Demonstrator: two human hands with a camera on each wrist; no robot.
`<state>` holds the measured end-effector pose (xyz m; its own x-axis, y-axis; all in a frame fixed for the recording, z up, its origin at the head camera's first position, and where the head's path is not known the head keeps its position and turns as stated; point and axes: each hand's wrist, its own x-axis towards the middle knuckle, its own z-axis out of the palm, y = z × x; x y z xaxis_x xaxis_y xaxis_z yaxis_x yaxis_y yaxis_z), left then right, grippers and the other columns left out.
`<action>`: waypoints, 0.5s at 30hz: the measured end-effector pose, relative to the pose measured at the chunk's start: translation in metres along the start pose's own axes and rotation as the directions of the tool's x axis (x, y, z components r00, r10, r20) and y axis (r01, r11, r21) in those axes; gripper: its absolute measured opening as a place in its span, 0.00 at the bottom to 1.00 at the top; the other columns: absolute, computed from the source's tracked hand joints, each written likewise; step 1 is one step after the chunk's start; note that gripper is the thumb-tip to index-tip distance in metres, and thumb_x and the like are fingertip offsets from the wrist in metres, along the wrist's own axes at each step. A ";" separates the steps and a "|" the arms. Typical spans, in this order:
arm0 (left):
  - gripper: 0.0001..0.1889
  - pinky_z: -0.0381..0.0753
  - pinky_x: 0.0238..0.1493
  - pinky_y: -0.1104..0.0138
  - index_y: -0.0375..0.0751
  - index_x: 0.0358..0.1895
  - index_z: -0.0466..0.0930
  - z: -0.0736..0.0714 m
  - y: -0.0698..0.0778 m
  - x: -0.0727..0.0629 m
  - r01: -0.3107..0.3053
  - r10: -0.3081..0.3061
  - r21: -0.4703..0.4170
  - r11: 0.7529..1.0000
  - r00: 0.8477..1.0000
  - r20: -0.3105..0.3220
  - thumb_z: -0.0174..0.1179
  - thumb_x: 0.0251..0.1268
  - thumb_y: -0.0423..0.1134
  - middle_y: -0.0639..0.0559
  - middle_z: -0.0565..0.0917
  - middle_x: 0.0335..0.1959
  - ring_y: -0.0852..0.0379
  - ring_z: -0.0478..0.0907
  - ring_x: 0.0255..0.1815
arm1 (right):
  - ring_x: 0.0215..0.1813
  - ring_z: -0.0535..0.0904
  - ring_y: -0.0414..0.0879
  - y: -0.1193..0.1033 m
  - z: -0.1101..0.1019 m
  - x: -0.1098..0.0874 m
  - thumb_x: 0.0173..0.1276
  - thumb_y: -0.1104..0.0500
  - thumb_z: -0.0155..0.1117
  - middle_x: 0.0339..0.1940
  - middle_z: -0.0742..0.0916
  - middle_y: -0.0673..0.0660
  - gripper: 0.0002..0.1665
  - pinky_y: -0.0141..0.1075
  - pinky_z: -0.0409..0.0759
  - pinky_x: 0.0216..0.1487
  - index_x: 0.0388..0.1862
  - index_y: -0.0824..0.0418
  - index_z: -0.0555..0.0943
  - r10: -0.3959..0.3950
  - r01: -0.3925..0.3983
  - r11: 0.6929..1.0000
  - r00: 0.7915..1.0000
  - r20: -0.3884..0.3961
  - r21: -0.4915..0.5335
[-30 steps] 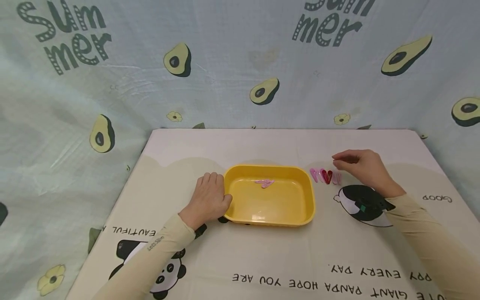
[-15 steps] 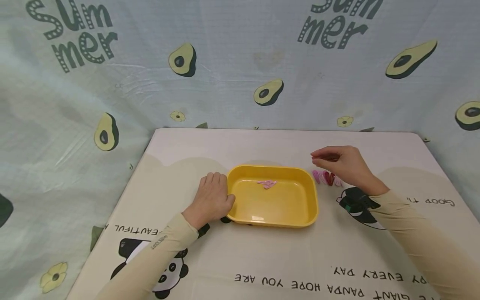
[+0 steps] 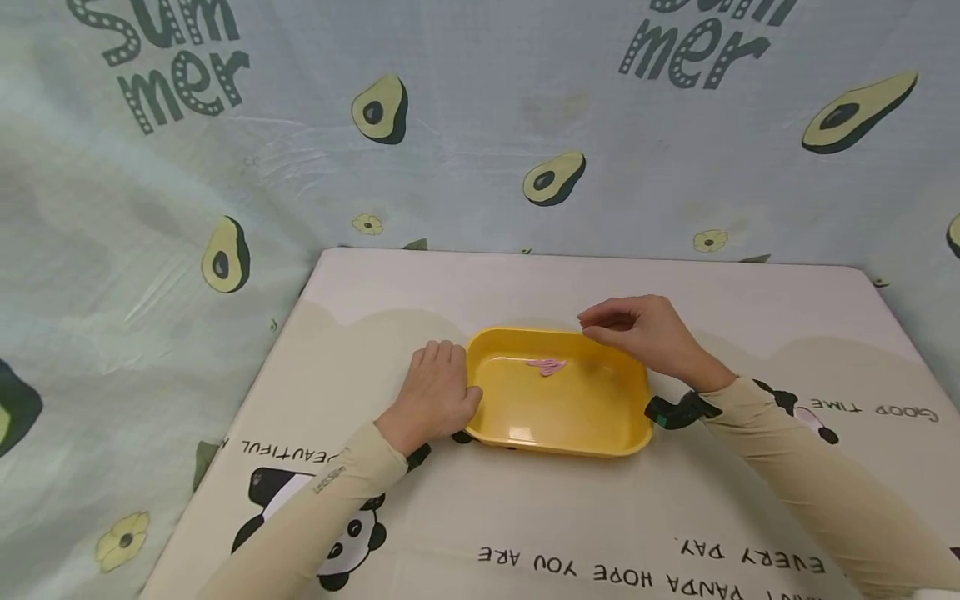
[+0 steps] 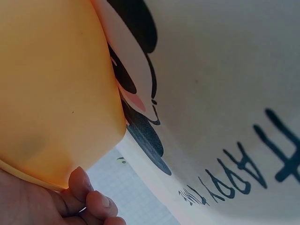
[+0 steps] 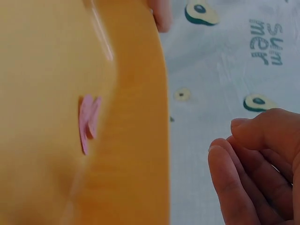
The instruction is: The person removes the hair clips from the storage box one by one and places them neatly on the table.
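Observation:
A yellow tray [image 3: 558,417] lies on the table with a few small pink pieces [image 3: 546,367], which look like hair clips, together near its far side. At the tray's left rim, my left hand [image 3: 433,393] grips the edge; in the left wrist view, curled fingertips [image 4: 80,180] show beside the rim. My right hand [image 3: 651,337] hovers over the tray's far right rim, its fingers loosely bent. Seen from the right wrist, nothing shows between thumb and fingers of that hand [image 5: 262,173], while the pink pieces [image 5: 89,123] lie in the tray.
A pale tablecloth [image 3: 570,500] with printed pandas and lettering covers the table. Behind it hangs a light curtain [image 3: 465,167] with avocado prints. My right hand and forearm hide the table just right of the tray.
My right hand has moved left, from beyond the row of pink and red clips to the tray's far right rim. That row is now hidden. The left hand stays at the tray.

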<state>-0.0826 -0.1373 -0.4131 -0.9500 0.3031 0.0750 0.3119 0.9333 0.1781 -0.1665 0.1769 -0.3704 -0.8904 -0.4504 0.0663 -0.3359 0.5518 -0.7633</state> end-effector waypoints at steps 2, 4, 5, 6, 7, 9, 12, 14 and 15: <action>0.09 0.58 0.42 0.60 0.38 0.34 0.65 0.000 0.000 0.001 -0.003 0.003 0.002 1.000 1.000 -0.005 0.50 0.64 0.40 0.48 0.63 0.29 0.50 0.58 0.33 | 0.45 0.90 0.42 -0.001 0.007 0.002 0.67 0.58 0.73 0.48 0.93 0.56 0.13 0.26 0.86 0.48 0.50 0.58 0.90 -0.005 0.005 1.000 1.000 0.027 0.005; 0.09 0.59 0.42 0.60 0.38 0.34 0.65 0.001 0.000 0.001 -0.004 0.004 0.004 1.000 1.000 -0.001 0.50 0.65 0.40 0.48 0.62 0.29 0.50 0.58 0.34 | 0.45 0.90 0.43 -0.002 0.013 0.005 0.67 0.59 0.73 0.47 0.93 0.56 0.13 0.29 0.86 0.49 0.50 0.59 0.90 -0.018 0.018 1.000 0.998 0.056 0.002; 0.09 0.59 0.42 0.60 0.38 0.34 0.65 0.001 0.000 0.001 -0.004 0.004 0.005 1.000 1.000 -0.001 0.50 0.65 0.40 0.48 0.62 0.29 0.50 0.58 0.34 | 0.46 0.90 0.45 -0.003 0.016 0.006 0.66 0.60 0.73 0.47 0.93 0.57 0.13 0.30 0.87 0.50 0.50 0.60 0.90 -0.025 0.025 1.000 0.997 0.071 -0.003; 0.09 0.59 0.42 0.60 0.38 0.34 0.65 0.001 0.000 0.001 -0.003 0.003 0.005 1.000 1.000 -0.002 0.50 0.64 0.40 0.48 0.62 0.29 0.50 0.58 0.34 | 0.46 0.90 0.46 -0.003 0.020 0.007 0.66 0.61 0.73 0.46 0.93 0.57 0.14 0.31 0.87 0.50 0.50 0.60 0.90 -0.031 0.032 0.999 0.996 0.083 -0.011; 0.09 0.59 0.42 0.60 0.38 0.34 0.65 0.001 0.000 0.001 -0.002 0.002 0.007 1.000 1.000 0.000 0.50 0.64 0.40 0.48 0.62 0.29 0.50 0.58 0.34 | 0.47 0.90 0.46 -0.004 0.023 0.008 0.66 0.62 0.73 0.46 0.93 0.57 0.14 0.32 0.87 0.50 0.50 0.60 0.90 -0.040 0.042 0.999 0.995 0.096 -0.020; 0.09 0.59 0.42 0.60 0.38 0.35 0.66 0.001 0.000 0.001 0.000 0.000 0.009 1.000 1.000 0.002 0.50 0.65 0.41 0.48 0.62 0.29 0.50 0.58 0.34 | 0.47 0.90 0.48 -0.004 0.028 0.011 0.65 0.63 0.74 0.46 0.93 0.57 0.14 0.34 0.87 0.51 0.50 0.61 0.90 -0.060 0.064 0.998 0.991 0.116 -0.026; 0.09 0.59 0.42 0.60 0.37 0.35 0.66 0.001 0.000 0.000 0.004 -0.004 0.015 1.000 1.000 0.001 0.50 0.66 0.41 0.48 0.63 0.29 0.50 0.58 0.34 | 0.47 0.90 0.48 -0.004 0.035 0.016 0.65 0.63 0.74 0.46 0.93 0.56 0.14 0.35 0.87 0.51 0.50 0.61 0.90 -0.078 0.083 0.996 0.987 0.141 -0.026; 0.09 0.59 0.42 0.60 0.37 0.36 0.67 0.001 -0.001 0.000 0.005 -0.005 0.017 1.000 1.000 0.000 0.50 0.66 0.41 0.48 0.63 0.29 0.50 0.58 0.34 | 0.47 0.90 0.47 -0.004 0.038 0.020 0.66 0.63 0.73 0.46 0.93 0.56 0.14 0.36 0.87 0.51 0.51 0.61 0.90 -0.082 0.086 0.996 0.983 0.162 -0.019; 0.10 0.60 0.42 0.60 0.37 0.36 0.67 0.001 -0.001 0.000 0.005 -0.005 0.017 1.000 1.000 -0.004 0.50 0.66 0.41 0.48 0.63 0.29 0.50 0.58 0.34 | 0.47 0.90 0.47 -0.004 0.040 0.021 0.66 0.63 0.73 0.47 0.93 0.57 0.15 0.36 0.87 0.52 0.51 0.62 0.89 -0.078 0.081 0.997 0.982 0.174 -0.010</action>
<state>-0.0831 -0.1378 -0.4147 -0.9515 0.2975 0.0777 0.3065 0.9380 0.1617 -0.1718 0.1373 -0.3912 -0.7942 -0.6075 0.0125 -0.4100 0.5206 -0.7489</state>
